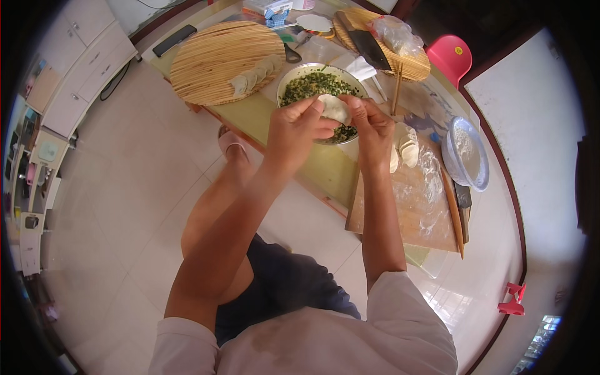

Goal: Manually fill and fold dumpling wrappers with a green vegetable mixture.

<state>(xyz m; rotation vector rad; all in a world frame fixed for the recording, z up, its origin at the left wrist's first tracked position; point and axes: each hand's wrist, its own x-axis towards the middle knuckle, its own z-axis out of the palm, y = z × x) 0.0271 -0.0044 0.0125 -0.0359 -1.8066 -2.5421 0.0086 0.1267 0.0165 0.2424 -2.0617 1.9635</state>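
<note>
Between my two hands a dumpling [335, 109] of pale dough hangs over a bowl [281, 84] of chopped green filling [323, 83]. My left hand [300, 119] pinches its left edge between thumb and fingers. On the other side my right hand [370, 117] grips the right edge the same way. The dough looks folded over, though my fingers cover its ends. Several finished dumplings [257, 75] lie in an overlapping row on a round slatted tray [215, 51] at the left. Flat dough wrappers [407, 145] are stacked just right of my right hand.
A floured board [412, 201] holds the wrappers, with a rolling pin [452, 211] along its right edge. Beside it sits a bowl of flour [465, 150]. Chopsticks [397, 89] and a cleaver [368, 47] on a second slatted tray [417, 65] lie farther back. A phone [175, 41] rests at the far left.
</note>
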